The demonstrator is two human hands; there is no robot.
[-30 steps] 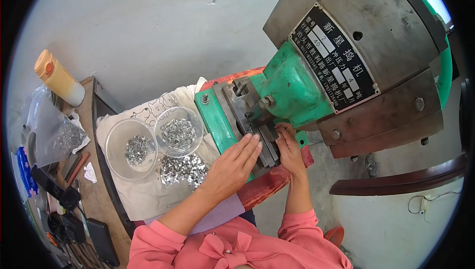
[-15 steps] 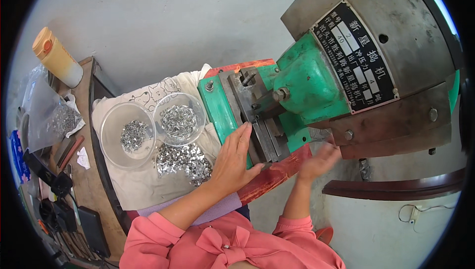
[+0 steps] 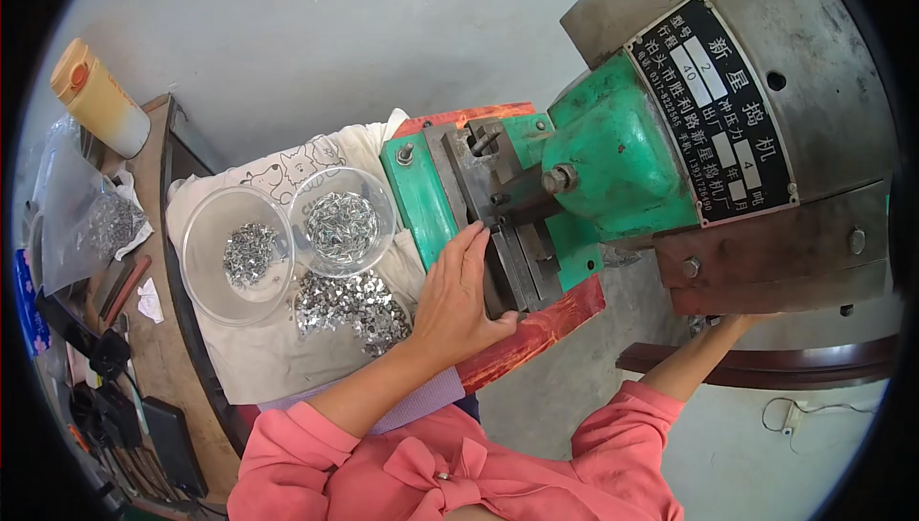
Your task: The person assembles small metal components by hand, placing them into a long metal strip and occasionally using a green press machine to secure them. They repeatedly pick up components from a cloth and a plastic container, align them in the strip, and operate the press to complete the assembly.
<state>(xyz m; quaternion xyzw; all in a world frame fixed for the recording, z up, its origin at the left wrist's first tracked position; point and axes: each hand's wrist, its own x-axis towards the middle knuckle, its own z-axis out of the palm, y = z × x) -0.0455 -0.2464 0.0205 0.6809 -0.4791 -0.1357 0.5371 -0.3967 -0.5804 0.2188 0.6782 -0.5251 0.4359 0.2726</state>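
On the green press's [image 3: 613,157] steel die bed [image 3: 507,234] rests the left hand [image 3: 459,296], fingers [image 3: 471,248] straight, pressed together, flat against the plate, pinching nothing visible; the right hand [image 3: 742,322] reaches under the machine (fingers hidden, state unclear), with loose metal pieces [image 3: 349,305] lying just left

The press [image 3: 613,152] stands at the right, with its bed [image 3: 483,200] at its left side, and the left hand [image 3: 459,296] lies flat on the near part of that bed. Left of the bed a cloth [image 3: 278,358] carries two bowls [image 3: 239,253] [image 3: 343,224] side by side, each with small parts in it, and a loose heap [image 3: 349,305] lies just before them. Farther left, a bag [image 3: 81,219] lies on the worktop [image 3: 153,349], with a bottle [image 3: 100,100] behind it.
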